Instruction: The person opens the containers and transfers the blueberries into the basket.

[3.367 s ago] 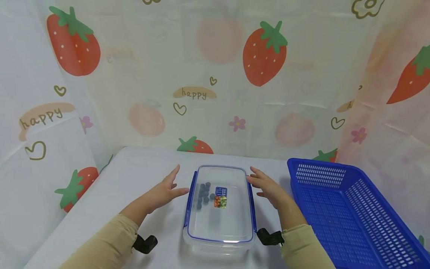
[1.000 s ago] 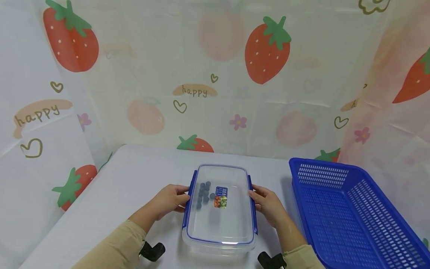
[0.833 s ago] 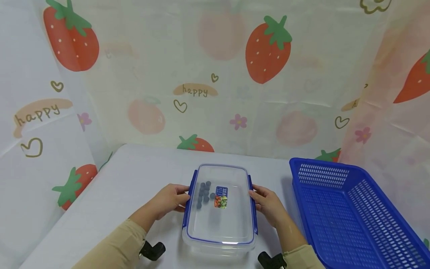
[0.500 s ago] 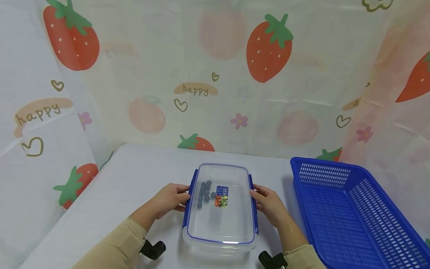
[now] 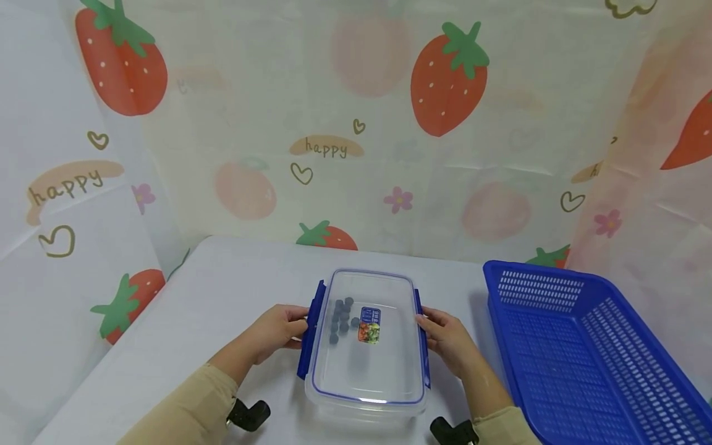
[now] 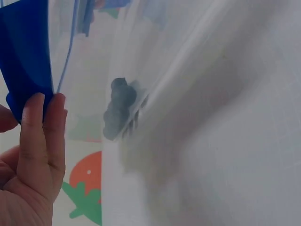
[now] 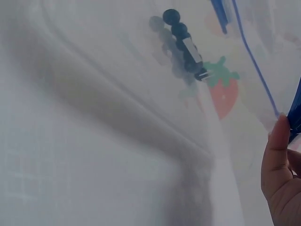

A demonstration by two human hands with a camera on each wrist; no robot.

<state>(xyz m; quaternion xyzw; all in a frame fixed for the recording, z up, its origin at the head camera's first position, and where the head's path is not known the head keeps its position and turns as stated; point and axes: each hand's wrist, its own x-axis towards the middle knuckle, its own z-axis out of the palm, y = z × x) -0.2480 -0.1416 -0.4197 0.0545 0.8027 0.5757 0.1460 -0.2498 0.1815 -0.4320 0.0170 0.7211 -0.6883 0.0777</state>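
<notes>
A clear plastic food container [image 5: 369, 409] stands on the white table, its clear lid [image 5: 384, 371] edged in blue and bearing a small printed sticker [image 5: 369, 326]. Several dark blue, blueberry-like balls [image 5: 334, 339] show inside, towards the left. My left hand [image 5: 272, 334] pinches the blue left latch [image 5: 313, 334], which tilts outward from the lid's side; in the left wrist view, two fingers [image 6: 33, 136] press against the latch. On the other side my right hand [image 5: 450, 340] holds the right latch [image 5: 425, 361] between thumb and fingers; this latch stands slightly out too.
A blue perforated plastic basket [image 5: 562, 358] stands at the right of the table [image 5: 245, 266]. Behind the table hangs a strawberry-print cloth [image 5: 334, 204]. A black wrist camera [image 5: 249, 415] sits at the left cuff, another black camera [image 5: 453, 431] at the right.
Both hands have come from spread beside the container to its latches. In the last half second the left latch has swung outward with the left hand; the right one has moved out slightly.
</notes>
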